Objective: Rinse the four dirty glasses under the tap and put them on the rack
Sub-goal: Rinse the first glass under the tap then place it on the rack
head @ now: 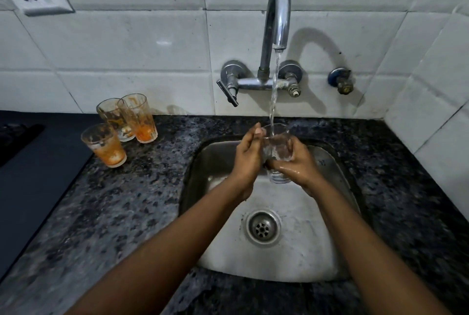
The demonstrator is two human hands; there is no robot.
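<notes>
Three stained glasses crowded the granite counter left of the sink; the tap spout arched over its back.

Orange-smeared glasses, blk-speckled counter, wht tiles.

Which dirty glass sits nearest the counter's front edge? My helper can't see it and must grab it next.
Start at the steel sink and look left along the speckled granite counter to three orange-stained glasses. Two stand side by side near the tiled wall; the front glass stands alone before them, closest to the dark mat.
</notes>
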